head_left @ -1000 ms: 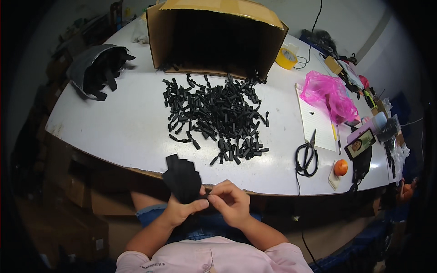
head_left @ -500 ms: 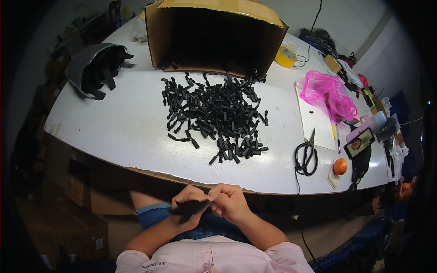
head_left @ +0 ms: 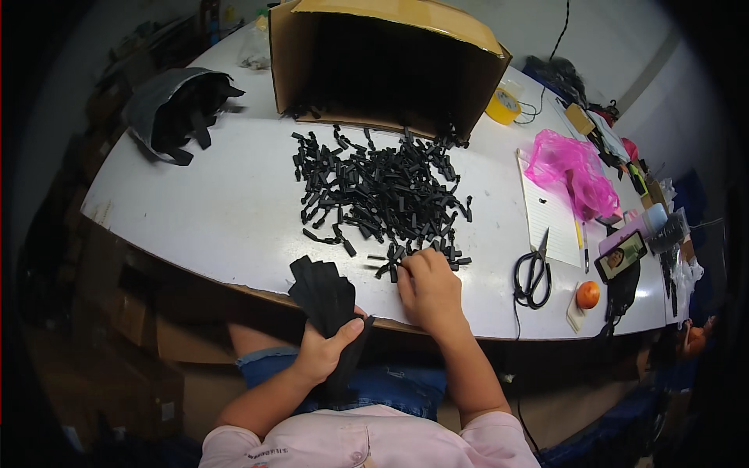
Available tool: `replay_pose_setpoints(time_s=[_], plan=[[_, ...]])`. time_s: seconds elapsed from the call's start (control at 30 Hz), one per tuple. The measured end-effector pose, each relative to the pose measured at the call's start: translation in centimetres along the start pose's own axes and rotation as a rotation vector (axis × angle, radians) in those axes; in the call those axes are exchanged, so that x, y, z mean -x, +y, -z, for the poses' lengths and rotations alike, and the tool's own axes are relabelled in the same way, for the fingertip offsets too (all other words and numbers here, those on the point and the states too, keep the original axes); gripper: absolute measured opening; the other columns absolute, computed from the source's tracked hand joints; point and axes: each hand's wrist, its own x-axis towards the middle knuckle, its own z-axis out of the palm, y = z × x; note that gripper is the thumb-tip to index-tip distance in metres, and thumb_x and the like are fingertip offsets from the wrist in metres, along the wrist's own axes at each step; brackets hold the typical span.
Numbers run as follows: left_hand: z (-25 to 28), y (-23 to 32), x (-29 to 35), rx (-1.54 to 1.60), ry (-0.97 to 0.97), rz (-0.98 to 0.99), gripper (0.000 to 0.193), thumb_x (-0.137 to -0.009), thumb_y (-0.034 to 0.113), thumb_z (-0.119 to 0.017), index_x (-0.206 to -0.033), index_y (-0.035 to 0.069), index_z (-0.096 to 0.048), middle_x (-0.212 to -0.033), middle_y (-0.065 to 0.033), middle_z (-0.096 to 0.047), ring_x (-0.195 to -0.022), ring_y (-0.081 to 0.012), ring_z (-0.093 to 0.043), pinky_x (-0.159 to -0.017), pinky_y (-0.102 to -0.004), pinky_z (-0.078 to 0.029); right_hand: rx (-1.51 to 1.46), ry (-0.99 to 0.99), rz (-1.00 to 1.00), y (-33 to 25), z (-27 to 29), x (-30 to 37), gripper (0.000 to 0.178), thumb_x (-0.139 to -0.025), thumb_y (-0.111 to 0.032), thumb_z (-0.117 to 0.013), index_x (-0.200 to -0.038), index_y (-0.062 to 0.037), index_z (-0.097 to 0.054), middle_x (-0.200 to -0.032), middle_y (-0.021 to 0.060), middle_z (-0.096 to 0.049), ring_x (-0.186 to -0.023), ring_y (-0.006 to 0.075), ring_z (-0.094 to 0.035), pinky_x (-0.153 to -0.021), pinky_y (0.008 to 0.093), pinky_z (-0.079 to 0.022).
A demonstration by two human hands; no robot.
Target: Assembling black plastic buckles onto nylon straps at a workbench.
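A: Which step is in hand?

B: Picking out a small piece, I'd judge; the bare right hand (head_left: 431,290) reaches over the near edge of the loose pile of small, black, stick-shaped pieces (head_left: 386,187); that pile lies on the smooth white desk (head_left: 203,210), in front of the brown cardboard box (head_left: 406,17).

A: Has it hold of one?

B: I can't tell; the fingers are partly curled, tips down at the nearest pieces, and the knuckles hide whatever lies between them.

A: And the other?

B: The bare left hand (head_left: 334,352) is closed round a fanned bundle of flat, matt black strips (head_left: 324,292), thumb laid across it; the fan spreads upward over the desk's near edge, and a dark length hangs below toward the lap.

A: What does the next move call for?

B: A fingertip pinch on a single piece, I think; the neighbours lie crossed and touching, so a scoop could drag several along; the left hand needs a firm grip, lest the fan slip apart.

A: Anything in the way?

B: Hardly; the black-handled metal scissors (head_left: 531,281) lie well apart, to the right.
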Motion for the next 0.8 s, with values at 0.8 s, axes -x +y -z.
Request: replay_pose_setpoints(time_s=[0.8], plan=[[-0.7,-0.8,0.4,-0.147,0.038,-0.060,0.012,-0.074,0.006,-0.060,-0.085,0.002,-0.056,-0.078,-0.0015,-0.055,-0.071,-0.0081,-0.051,-0.066,-0.0212,-0.042,-0.355,-0.072,-0.122,0.1,1.3,4.0,0.017,-0.066,0.002,-0.059,-0.082,-0.0007,-0.054,-0.075,0.0115,-0.053,-0.067,0.0227,-0.054,-0.059,0.0270,-0.045]])
